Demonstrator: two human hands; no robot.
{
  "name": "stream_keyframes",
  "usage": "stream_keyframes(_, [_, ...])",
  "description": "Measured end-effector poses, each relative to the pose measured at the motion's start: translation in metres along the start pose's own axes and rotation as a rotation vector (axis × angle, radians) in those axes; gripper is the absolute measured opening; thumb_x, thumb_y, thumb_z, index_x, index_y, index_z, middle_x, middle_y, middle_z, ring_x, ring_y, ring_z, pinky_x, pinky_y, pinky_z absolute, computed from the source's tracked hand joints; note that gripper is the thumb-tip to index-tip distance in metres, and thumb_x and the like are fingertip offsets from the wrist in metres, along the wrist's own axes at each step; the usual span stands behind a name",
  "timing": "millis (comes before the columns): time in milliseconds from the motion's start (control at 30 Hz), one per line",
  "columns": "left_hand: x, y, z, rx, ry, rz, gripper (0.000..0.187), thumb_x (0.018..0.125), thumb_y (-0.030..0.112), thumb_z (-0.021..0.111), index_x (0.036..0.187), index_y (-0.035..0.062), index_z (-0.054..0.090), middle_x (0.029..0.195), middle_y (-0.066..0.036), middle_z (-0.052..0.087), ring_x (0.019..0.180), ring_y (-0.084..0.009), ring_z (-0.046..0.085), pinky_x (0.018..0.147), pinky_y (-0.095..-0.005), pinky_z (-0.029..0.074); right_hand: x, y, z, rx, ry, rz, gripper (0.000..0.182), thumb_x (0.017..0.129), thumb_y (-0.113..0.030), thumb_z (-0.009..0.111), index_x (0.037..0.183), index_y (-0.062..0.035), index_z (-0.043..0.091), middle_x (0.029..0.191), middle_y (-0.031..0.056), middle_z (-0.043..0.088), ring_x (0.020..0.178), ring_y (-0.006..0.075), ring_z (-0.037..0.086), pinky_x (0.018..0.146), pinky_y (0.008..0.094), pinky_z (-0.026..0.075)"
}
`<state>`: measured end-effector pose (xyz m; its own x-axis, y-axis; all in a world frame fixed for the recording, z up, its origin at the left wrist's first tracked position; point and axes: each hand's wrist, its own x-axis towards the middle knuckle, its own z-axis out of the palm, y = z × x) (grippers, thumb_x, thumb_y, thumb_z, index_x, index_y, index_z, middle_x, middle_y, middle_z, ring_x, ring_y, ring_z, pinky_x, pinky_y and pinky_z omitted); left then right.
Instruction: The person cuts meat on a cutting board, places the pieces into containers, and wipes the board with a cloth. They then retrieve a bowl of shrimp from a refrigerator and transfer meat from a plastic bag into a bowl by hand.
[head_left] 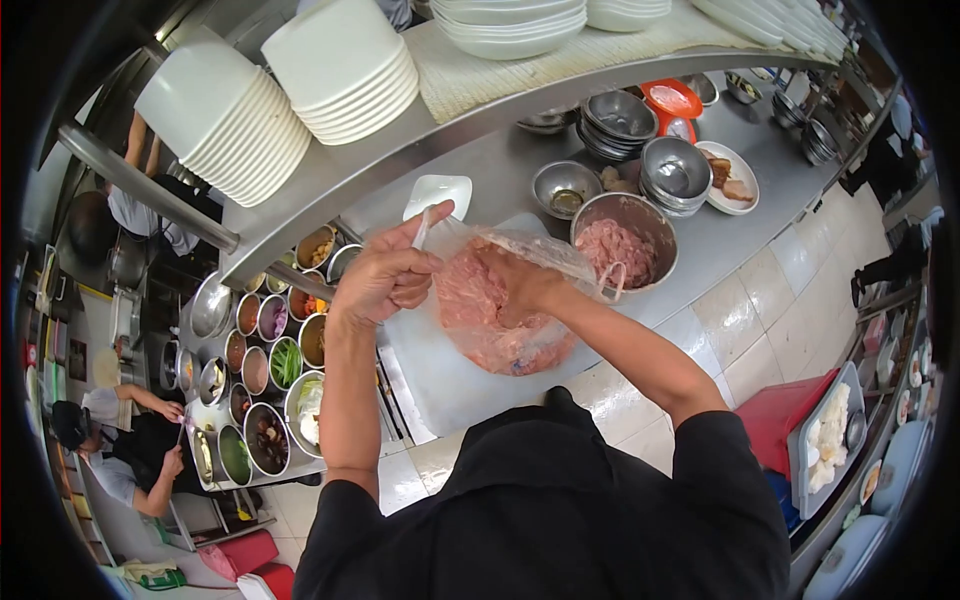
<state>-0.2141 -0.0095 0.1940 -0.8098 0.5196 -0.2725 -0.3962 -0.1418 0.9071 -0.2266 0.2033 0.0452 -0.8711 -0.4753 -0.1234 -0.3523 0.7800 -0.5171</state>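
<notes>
A clear plastic bag full of pink raw minced meat lies on a pale cutting board. My left hand is closed on the bag's rim at its upper left, pinching the plastic. Inside the bag's mouth is my right hand, against the meat; its fingertips are hidden in the meat and plastic. Just right of the bag stands a metal pot holding more minced meat.
Stacked white dishes fill a metal shelf above the counter. Metal bowls and a white plate with meat pieces stand behind the pot. Ingredient tins line the left. A co-worker is at far left.
</notes>
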Motion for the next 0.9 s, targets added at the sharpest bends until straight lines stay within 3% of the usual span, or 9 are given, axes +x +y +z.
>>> stream_keyframes(67, [0.000,0.000,-0.005,-0.044,-0.035,-0.023,0.064,0.083,-0.001,0.056,0.144,0.0050,0.037,0.054,0.008,0.030,0.041,-0.0029,0.026,0.040,-0.0207,0.018,0.006,-0.006,-0.006,0.047,-0.026,-0.040,0.110,0.050,-0.019,0.088,0.144,-0.0139,0.031,0.138,0.0140,0.046,0.127,0.0318,0.045,0.102,0.0422,0.042])
stream_keyframes(167, [0.000,0.001,0.004,0.017,0.034,-0.043,0.064,0.086,0.000,0.052,0.146,0.0067,0.033,0.053,0.008,0.030,0.039,-0.0025,0.026,0.038,-0.0196,0.019,0.008,-0.008,-0.008,0.020,-0.215,0.175,0.114,0.048,-0.020,0.089,0.145,-0.0144,0.029,0.139,0.0136,0.044,0.129,0.0325,0.042,0.107,0.0405,0.037])
stream_keyframes(267, [0.015,-0.005,0.004,0.045,-0.001,-0.081,0.064,0.087,0.003,0.053,0.147,0.0132,0.033,0.055,0.008,0.030,0.041,-0.0025,0.026,0.039,-0.0192,0.019,0.014,0.012,0.018,-0.003,-0.105,-0.006,0.102,0.058,-0.017,0.084,0.145,-0.0147,0.030,0.140,0.0132,0.044,0.131,0.0337,0.040,0.110,0.0398,0.033])
stream_keyframes(333, [0.024,-0.007,0.006,0.062,0.001,-0.105,0.066,0.087,0.003,0.054,0.148,0.0165,0.032,0.056,0.008,0.029,0.043,-0.0025,0.025,0.039,-0.0191,0.019,0.018,0.019,0.028,-0.056,0.164,-0.123,0.079,0.070,-0.013,0.074,0.141,-0.0133,0.040,0.141,0.0141,0.042,0.131,0.0342,0.039,0.110,0.0386,0.032])
stream_keyframes(367, [0.028,-0.007,0.006,0.090,0.000,-0.135,0.068,0.087,0.004,0.055,0.149,0.0197,0.031,0.057,0.008,0.029,0.044,-0.0024,0.025,0.040,-0.0190,0.019,0.013,0.007,0.015,-0.059,0.161,-0.124,0.079,0.070,-0.013,0.074,0.141,-0.0133,0.040,0.141,0.0141,0.042,0.131,0.0342,0.039,0.110,0.0386,0.032])
stream_keyframes(433, [0.037,-0.007,0.004,0.132,0.005,-0.141,0.070,0.086,0.003,0.055,0.149,0.0209,0.031,0.058,0.007,0.033,0.045,-0.0035,0.027,0.041,-0.0200,0.021,0.004,-0.013,-0.011,-0.104,-0.124,0.043,0.058,0.075,-0.007,0.065,0.132,-0.0112,0.053,0.137,0.0156,0.048,0.127,0.0343,0.044,0.106,0.0379,0.037])
stream_keyframes(667, [0.030,-0.002,0.002,0.607,0.183,-0.001,0.069,0.083,0.001,0.056,0.144,0.0289,0.041,0.059,0.006,0.041,0.046,-0.0055,0.034,0.041,-0.0225,0.029,0.002,-0.002,0.004,0.240,0.002,0.156,0.060,0.064,-0.006,0.065,0.123,-0.0082,0.061,0.118,0.0144,0.063,0.112,0.0328,0.058,0.098,0.0377,0.044])
stream_keyframes(867, [0.032,-0.003,-0.019,0.387,0.231,-0.064,0.065,0.086,0.003,0.056,0.146,0.0226,0.039,0.058,0.004,0.038,0.046,-0.0061,0.030,0.041,-0.0229,0.027,0.012,-0.006,-0.015,0.536,0.057,0.148,0.059,0.061,-0.008,0.068,0.119,-0.0029,0.061,0.103,0.0167,0.067,0.090,0.0257,0.066,0.083,0.0328,0.051])
stream_keyframes(900, [0.032,-0.005,-0.020,0.342,0.246,-0.078,0.066,0.086,0.003,0.056,0.146,0.0230,0.038,0.058,0.004,0.037,0.046,-0.0060,0.029,0.040,-0.0230,0.026,0.013,-0.008,-0.019,0.633,0.042,0.128,0.057,0.058,-0.003,0.071,0.114,-0.0020,0.063,0.103,0.0119,0.067,0.092,0.0216,0.064,0.084,0.0305,0.050])
